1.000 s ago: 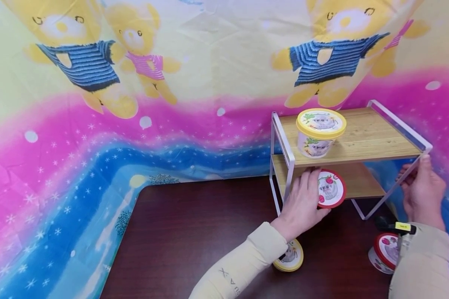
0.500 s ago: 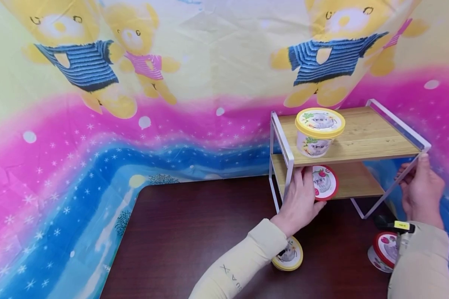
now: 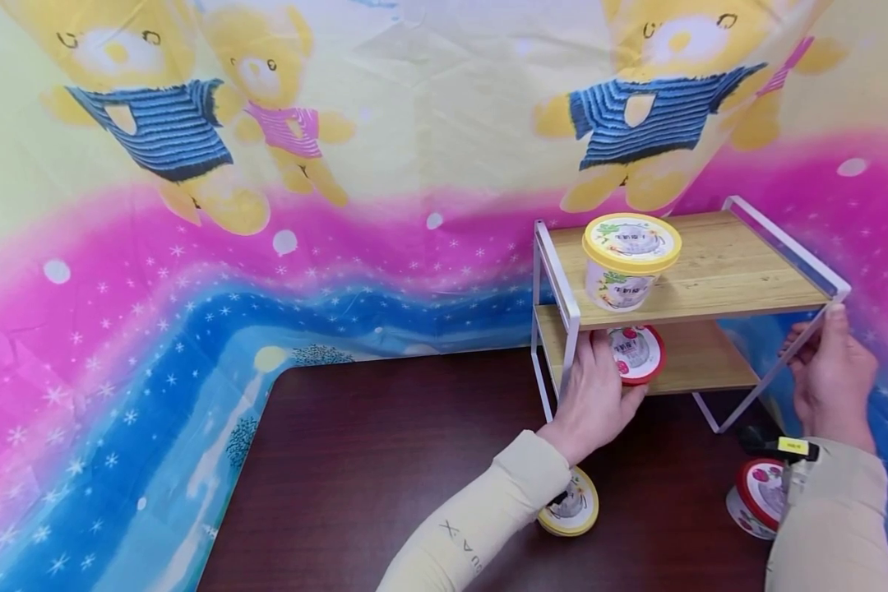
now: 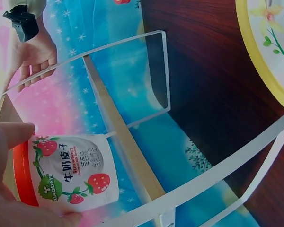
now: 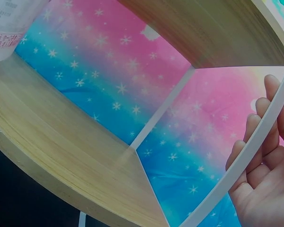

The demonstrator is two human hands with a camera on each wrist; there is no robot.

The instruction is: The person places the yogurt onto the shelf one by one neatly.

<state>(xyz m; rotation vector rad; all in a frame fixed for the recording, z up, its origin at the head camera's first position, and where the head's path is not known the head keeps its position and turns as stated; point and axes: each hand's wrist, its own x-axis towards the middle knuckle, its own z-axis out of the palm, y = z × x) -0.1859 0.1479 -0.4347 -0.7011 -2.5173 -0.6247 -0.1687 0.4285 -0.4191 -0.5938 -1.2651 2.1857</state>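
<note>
The person's left hand [image 3: 595, 395] was pinching a red-lidded tub [image 3: 639, 355], with fingers and thumb bent about it near the lid. That tub was in the gap between the two boards of a small shelf [image 3: 747, 263], toward its left end, low over the lower board [image 3: 718, 358]; I couldn't tell whether its base touched the wood. Strawberries and the word "Strawberry" were printed on its white side. The right hand [image 3: 834, 370] was at the other end, its fingers curled round the white front post [image 3: 810, 337] and its thumb up by the top corner. On the upper board, close to the left end, a yellow-lidded tub [image 3: 631, 263] stood upright, well apart from the right hand. The shelf stood on a dark reddish-brown desk [image 3: 385, 460]. Down on that desk, another yellow lid [image 3: 577, 503] showed from beside the left sleeve [image 3: 474, 510], which covered part of it, and a second red-lidded tub [image 3: 758, 497] sat half hidden by the right sleeve [image 3: 832, 526]. Behind everything hung a bright cloth [image 3: 414, 148] printed with yellow bears in striped shirts.
</note>
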